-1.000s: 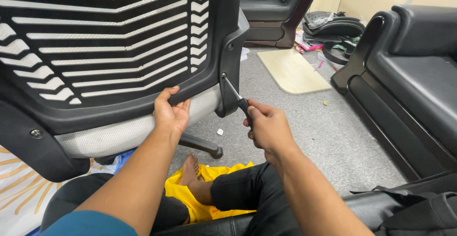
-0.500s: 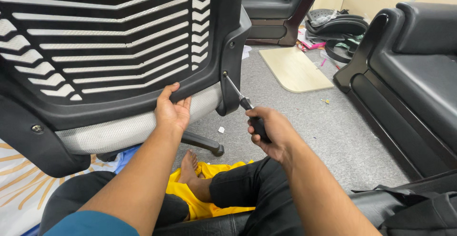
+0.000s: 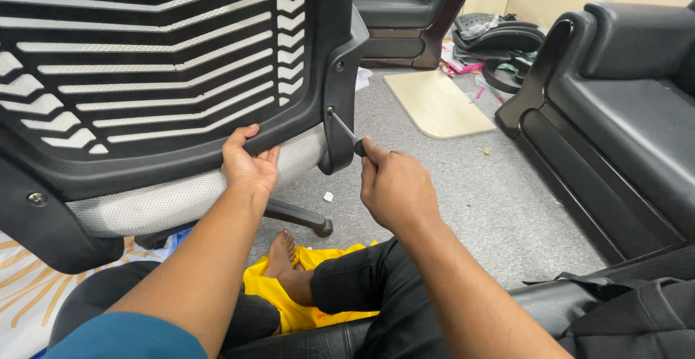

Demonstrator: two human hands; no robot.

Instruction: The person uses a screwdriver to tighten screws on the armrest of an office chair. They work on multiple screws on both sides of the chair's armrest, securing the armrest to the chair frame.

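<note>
A black office chair backrest (image 3: 166, 62) with slotted ribs and grey mesh fills the left half of the view. My left hand (image 3: 250, 160) grips its lower black frame edge from below. My right hand (image 3: 394, 185) is closed around the dark handle of a screwdriver (image 3: 346, 131). The metal shaft points up and left, with its tip at a screw on the backrest's right side bracket (image 3: 339, 84). Another screw (image 3: 36, 198) shows on the left bracket.
Black sofas stand at the right (image 3: 622, 120) and the back (image 3: 413, 11). A light wooden board (image 3: 438, 102) lies on the grey carpet. Chair parts (image 3: 499, 40) are heaped at the back. My bare foot (image 3: 282, 254) rests on yellow cloth (image 3: 289, 297). A chair base leg (image 3: 300, 216) lies under the backrest.
My right hand has turned on the screwdriver handle and shifted slightly, with the tip staying at the side bracket screw. My left hand keeps its hold on the frame.
</note>
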